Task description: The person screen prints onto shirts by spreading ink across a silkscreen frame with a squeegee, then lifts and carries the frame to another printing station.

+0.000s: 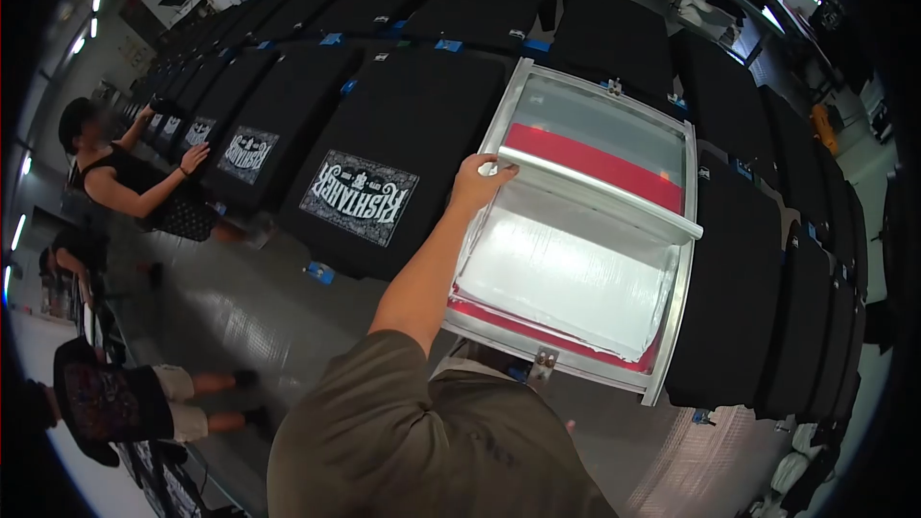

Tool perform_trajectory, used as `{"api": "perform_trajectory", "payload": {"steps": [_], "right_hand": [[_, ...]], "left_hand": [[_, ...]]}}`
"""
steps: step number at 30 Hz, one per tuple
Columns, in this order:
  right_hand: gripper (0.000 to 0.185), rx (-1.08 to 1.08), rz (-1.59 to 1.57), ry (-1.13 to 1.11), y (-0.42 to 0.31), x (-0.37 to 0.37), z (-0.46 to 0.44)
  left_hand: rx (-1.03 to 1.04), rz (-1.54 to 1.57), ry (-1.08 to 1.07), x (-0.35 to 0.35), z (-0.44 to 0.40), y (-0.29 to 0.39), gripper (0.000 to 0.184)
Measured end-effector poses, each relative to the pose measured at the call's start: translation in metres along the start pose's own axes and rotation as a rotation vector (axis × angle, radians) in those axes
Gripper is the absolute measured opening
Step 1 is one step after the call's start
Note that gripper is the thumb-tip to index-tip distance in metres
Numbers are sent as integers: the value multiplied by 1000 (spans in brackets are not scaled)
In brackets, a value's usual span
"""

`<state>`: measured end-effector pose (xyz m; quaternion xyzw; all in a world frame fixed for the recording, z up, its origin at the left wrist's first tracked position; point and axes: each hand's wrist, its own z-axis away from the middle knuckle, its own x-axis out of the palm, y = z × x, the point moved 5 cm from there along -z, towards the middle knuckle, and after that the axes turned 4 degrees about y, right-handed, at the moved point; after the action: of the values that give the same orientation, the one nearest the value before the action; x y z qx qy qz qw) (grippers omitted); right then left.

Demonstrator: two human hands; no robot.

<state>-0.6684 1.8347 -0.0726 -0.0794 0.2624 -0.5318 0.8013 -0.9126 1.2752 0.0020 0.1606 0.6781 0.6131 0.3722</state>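
My left hand [477,182] is closed around the left end of a long metal-handled squeegee [604,194]. The squeegee lies across a silver-framed printing screen [677,326], about midway along it. White ink [566,273] covers the mesh on my side of the squeegee; a red band [595,165] and grey mesh show beyond it. To the left, a black shirt [413,105] lies flat on its board with a white ornate lettered print [360,197]. A small skin-coloured bit beside my torso looks like a fingertip of my right hand [571,426]; the rest is hidden.
Rows of boards with black garments [729,278] run both ways, with blue clamps or tabs between them. A person [144,177] reaches over printed shirts at the left. Another person [115,388] stands lower left. A metal hinge bracket [544,363] juts from the screen's near edge.
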Motion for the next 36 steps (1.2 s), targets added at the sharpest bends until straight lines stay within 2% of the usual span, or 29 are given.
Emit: {"api": "perform_trajectory", "payload": {"steps": [3, 5, 7, 8, 10, 11, 13, 14, 16, 22, 26, 29, 33, 35, 36], "right_hand": [[60, 101, -203, -309, -26, 30, 30], [59, 133, -275, -410, -22, 38, 20], [63, -224, 324, -226, -32, 31, -12], [63, -222, 330, -225, -37, 30, -13], [47, -366, -72, -408, -116, 55, 33], [47, -362, -63, -409, -130, 68, 37], [32, -353, -80, -574, -148, 96, 47], [32, -354, -76, -577, -151, 102, 46], [21, -290, -68, -429, -152, 104, 40], [19, -385, 35, -416, -156, 105, 42], [19, -393, 36, -442, -159, 102, 50], [17, -358, 55, -433, -158, 104, 48], [18, -369, 100, -433, -156, 103, 43], [32, -379, 149, -480, -153, 104, 34], [32, -378, 144, -475, -160, 97, 29]], "left_hand": [[31, -27, -7, -2, 2, 9, 62], [46, -45, -18, -2, 1, 10, 62], [53, -57, -23, -2, -2, 8, 62], [49, -64, -24, -2, -3, 7, 63], [35, -68, -20, 0, -4, 4, 63], [28, -77, -18, 0, -3, 5, 63], [40, -115, -23, -2, 1, 10, 64], [39, -115, -18, -3, 2, 14, 64], [33, -128, -32, -2, 1, 11, 64], [3, -78, -37, -3, 0, 19, 62], [90, -64, -13, -3, -2, 19, 61], [79, -44, -42, -8, 3, 28, 59], [23, 4, -72, -4, 3, 20, 58], [55, -103, -48, -6, 4, 22, 58], [98, -178, 17, -8, 3, 21, 57]]}}
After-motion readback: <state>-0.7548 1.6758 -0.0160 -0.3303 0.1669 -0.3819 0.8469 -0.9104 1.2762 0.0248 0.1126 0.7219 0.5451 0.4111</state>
